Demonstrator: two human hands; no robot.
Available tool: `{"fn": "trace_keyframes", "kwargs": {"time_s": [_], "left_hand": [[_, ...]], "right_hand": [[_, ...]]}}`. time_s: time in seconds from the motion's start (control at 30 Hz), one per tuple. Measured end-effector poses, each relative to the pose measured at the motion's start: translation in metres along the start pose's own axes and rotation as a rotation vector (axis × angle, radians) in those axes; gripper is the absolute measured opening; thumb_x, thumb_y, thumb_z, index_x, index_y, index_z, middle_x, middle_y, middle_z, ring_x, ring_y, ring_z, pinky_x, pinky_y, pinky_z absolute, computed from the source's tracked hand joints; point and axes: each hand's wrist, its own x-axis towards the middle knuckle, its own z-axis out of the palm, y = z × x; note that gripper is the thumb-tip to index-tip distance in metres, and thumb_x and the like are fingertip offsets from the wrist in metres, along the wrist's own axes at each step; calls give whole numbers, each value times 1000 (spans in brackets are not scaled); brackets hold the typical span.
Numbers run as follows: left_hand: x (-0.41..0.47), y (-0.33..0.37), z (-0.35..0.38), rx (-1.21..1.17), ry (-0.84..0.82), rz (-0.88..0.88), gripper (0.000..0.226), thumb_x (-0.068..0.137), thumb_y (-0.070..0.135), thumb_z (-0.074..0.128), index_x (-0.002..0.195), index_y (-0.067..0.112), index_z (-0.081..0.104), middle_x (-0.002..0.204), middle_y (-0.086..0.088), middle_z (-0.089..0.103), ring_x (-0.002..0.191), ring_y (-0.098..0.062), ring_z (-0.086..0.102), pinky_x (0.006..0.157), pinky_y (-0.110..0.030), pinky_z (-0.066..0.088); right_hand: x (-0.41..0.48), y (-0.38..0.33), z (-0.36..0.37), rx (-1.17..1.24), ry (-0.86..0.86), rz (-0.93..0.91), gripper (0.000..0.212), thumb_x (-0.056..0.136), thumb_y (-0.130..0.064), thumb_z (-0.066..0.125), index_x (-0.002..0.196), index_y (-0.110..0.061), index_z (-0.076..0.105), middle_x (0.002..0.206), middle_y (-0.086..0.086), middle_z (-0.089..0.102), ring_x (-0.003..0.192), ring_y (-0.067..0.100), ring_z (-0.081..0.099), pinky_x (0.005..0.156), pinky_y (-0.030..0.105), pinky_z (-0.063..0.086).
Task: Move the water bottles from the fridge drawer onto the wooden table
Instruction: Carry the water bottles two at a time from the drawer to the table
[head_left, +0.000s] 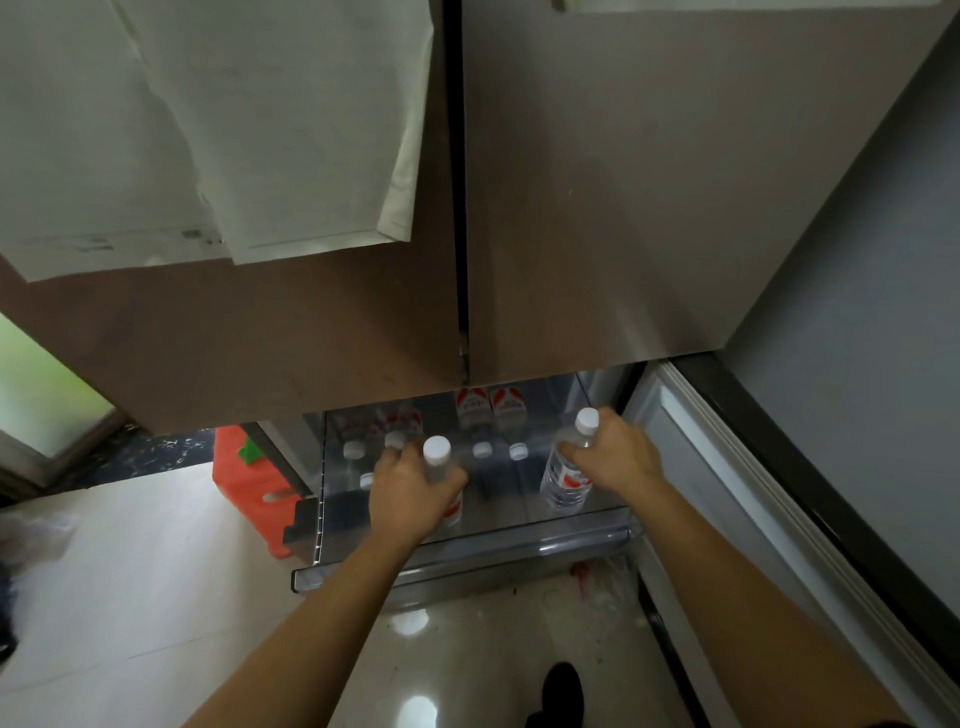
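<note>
The fridge drawer (467, 551) is pulled open below the closed brown fridge doors. Several clear water bottles (482, 449) with white caps and red labels stand inside it. My left hand (410, 491) is wrapped around one upright bottle (437, 457) at the drawer's front left. My right hand (615, 452) grips the neck of another bottle (566, 475), which is raised and slightly tilted at the drawer's right side. The wooden table is out of view.
An orange plastic stool (244, 483) stands on the floor left of the drawer. The open lower fridge door (727, 467) runs along the right. White cloths (260, 130) hang over the upper left door. A crumpled plastic bag (608, 582) lies on the glossy floor.
</note>
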Motion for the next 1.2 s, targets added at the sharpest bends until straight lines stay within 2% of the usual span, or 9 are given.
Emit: {"fn": "trace_keyframes", "kwargs": {"time_s": [0.13,0.27,0.37,0.53,0.67,0.77,0.9,1.07,1.2], "left_hand": [[-9,-9,12,-45,-95,-110,67,81,58,65,133,23,42,132,-12,44,115,-34,54,96,-46,48],[-14,-5,20,-2,-111,-69,87,65,48,87,131,22,37,135,-10,49,118,-32,57,93,-42,50],[-14,-6,24,-87,-67,-55,81,62,31,91,120,25,34,125,-8,56,109,-30,61,82,-35,51],[-14,-13,18,-256,31,-127,68,66,17,88,109,20,35,99,-1,59,97,-31,65,75,-35,53],[-24,-8,-2,-365,123,-41,60,74,27,84,112,33,38,103,4,64,96,-17,66,77,-31,56],[-32,-4,-31,-421,297,65,64,73,31,86,122,32,45,113,8,59,106,-6,59,94,-35,53],[-55,3,-83,-422,534,124,76,72,34,87,123,59,37,118,27,52,114,0,54,94,-20,50],[-108,-13,-143,-477,785,56,73,68,40,86,130,37,47,120,4,60,113,-20,61,94,-46,54],[-168,-35,-192,-448,980,-55,90,71,21,89,142,32,35,131,13,57,121,-15,58,99,-42,52]], "right_hand": [[3,14,7,40,56,52,64,72,-51,83,120,-17,57,111,5,66,92,22,60,72,31,46],[2,18,22,58,94,-9,79,58,-47,92,122,-21,53,119,7,54,108,28,58,89,41,53],[-4,21,42,179,3,-68,94,58,-30,96,135,-22,42,132,8,51,122,30,51,100,46,49],[-13,12,56,274,90,-100,79,72,-18,87,134,-24,40,132,8,57,118,32,57,91,38,50],[-25,-10,49,408,68,-157,74,71,-23,89,126,-30,40,124,2,60,112,27,59,80,27,47],[-38,-37,44,489,38,-340,72,69,-27,90,118,-46,41,117,-10,59,106,14,59,74,12,44],[-53,-85,48,440,-52,-648,72,69,-34,90,117,-60,43,127,-19,57,117,9,54,93,30,53],[-83,-156,73,502,-196,-973,74,72,-45,86,131,-57,44,136,-25,54,125,-2,51,103,26,49],[-135,-218,106,548,-391,-1154,80,74,-61,75,137,-68,26,145,-18,50,132,5,48,106,26,44]]}}
